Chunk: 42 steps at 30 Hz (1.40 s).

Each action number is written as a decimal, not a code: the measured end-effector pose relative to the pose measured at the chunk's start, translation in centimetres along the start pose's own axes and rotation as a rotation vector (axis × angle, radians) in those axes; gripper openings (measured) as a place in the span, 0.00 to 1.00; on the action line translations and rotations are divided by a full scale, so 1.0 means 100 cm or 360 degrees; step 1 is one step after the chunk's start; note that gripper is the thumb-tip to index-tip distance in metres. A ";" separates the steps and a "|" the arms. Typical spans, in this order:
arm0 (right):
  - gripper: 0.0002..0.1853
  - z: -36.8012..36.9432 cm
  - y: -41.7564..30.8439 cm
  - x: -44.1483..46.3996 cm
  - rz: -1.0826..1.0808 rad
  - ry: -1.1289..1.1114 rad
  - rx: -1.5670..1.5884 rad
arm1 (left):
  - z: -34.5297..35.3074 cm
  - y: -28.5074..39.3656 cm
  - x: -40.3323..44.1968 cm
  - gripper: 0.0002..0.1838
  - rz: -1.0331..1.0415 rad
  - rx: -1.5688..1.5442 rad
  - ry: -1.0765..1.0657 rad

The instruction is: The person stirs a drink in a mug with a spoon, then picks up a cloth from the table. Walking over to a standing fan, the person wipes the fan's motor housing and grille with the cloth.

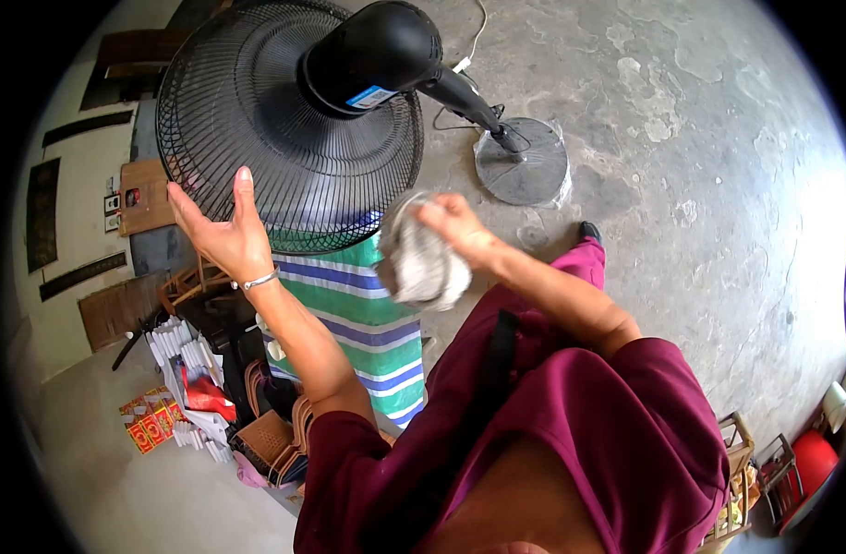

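A black pedestal fan [372,65] stands before me, its wire cage [220,111] turned away and its motor housing towards me. My left hand [231,235] is raised at the lower left rim of the cage, fingers spread, with nothing in it. Whether its fingertips touch the wires I cannot tell. A crumpled grey-beige cloth [418,258] hangs from my right hand [455,226], which is closed on its upper edge. The cloth is slightly blurred and sits just below and right of the cage. Wrapped in clear plastic, the round base [522,162] rests on the floor.
Below the cage lies a green, blue and white striped sheet [363,314]. Woven chairs [266,439] and white paper bundles [187,355] crowd the left. A white cable [478,37] runs across the concrete floor [700,231]. Wooden furniture [737,452] and a red round object [815,462] are lower right.
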State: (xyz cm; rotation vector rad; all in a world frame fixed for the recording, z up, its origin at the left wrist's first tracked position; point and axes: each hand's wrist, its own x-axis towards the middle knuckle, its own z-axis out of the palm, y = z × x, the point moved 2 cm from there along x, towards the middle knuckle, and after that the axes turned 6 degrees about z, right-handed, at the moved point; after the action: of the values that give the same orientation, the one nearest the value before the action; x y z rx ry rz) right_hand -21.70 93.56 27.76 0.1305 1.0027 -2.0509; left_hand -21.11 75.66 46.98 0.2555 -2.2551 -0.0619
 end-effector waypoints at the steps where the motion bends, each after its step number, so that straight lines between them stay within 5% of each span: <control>1: 0.17 -0.017 -0.009 -0.003 0.0032 -0.0086 0.0089 | 0.001 0.000 0.000 0.47 0.0003 0.0000 -0.0001; 3: 0.14 -0.074 0.011 0.026 -0.0087 -0.0532 0.0430 | 0.001 -0.001 0.001 0.47 -0.0013 -0.0029 0.0008; 4: 0.12 -0.090 0.001 0.021 -0.0029 -0.0485 0.0525 | 0.001 -0.001 0.001 0.47 -0.0011 -0.0027 0.0007; 6: 0.13 -0.110 -0.012 0.018 0.0225 -0.1042 0.1507 | 0.001 0.001 0.001 0.47 -0.0015 -0.0001 0.0008; 7: 0.13 -0.119 -0.010 0.030 -0.0319 -0.0734 0.1035 | 0.003 0.001 0.001 0.47 -0.0014 -0.0002 0.0004; 9: 0.16 -0.136 -0.012 0.051 -0.0688 -0.0496 0.0580 | 0.002 0.001 0.000 0.46 -0.0007 -0.0008 0.0009; 10: 0.18 -0.130 -0.017 0.054 -0.0165 -0.0559 0.1482 | 0.003 0.002 0.001 0.46 0.0002 -0.0016 0.0000; 12: 0.19 -0.106 -0.027 0.063 -0.0166 -0.0135 0.1289 | 0.002 0.002 0.000 0.46 -0.0012 0.0046 0.0001; 15: 0.18 -0.073 -0.031 0.093 -0.0345 -0.0273 0.1043 | 0.000 0.007 0.000 0.46 -0.0006 0.0081 -0.0008; 20: 0.18 -0.030 -0.021 0.112 -0.0362 0.0205 0.0159 | -0.002 0.007 -0.002 0.46 -0.0014 0.0143 -0.0015; 22: 0.19 -0.039 -0.017 0.118 -0.0323 0.0144 0.0152 | 0.000 0.003 -0.002 0.46 -0.0003 0.0148 -0.0018; 25: 0.14 -0.060 -0.003 0.116 -0.0355 0.0197 -0.0526 | 0.001 0.002 -0.003 0.46 -0.0017 0.0064 -0.0009; 29: 0.15 -0.063 -0.006 0.086 -0.0136 0.0460 -0.0265 | -0.002 0.003 -0.003 0.46 -0.0016 0.0052 0.0005; 36: 0.16 -0.038 -0.062 0.092 -0.0504 0.0067 -0.0115 | -0.001 0.004 -0.003 0.46 0.0026 0.0105 -0.0008; 38: 0.19 -0.044 -0.030 0.122 -0.0820 0.0068 -0.0535 | -0.001 0.004 -0.003 0.46 0.0025 0.0095 -0.0004; 40: 0.20 -0.062 -0.005 0.126 -0.0503 0.0168 -0.0538 | 0.000 0.004 -0.002 0.45 0.0014 0.0108 -0.0007; 42: 0.19 -0.093 0.041 0.147 -0.0337 0.0204 -0.1329 | 0.000 0.004 -0.001 0.45 0.0009 0.0106 -0.0010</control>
State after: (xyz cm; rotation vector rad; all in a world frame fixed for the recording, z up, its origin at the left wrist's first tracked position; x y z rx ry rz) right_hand -30.60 89.31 12.82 -0.2959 1.9306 -1.6497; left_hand -21.07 76.03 46.95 0.2850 -2.2665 0.0154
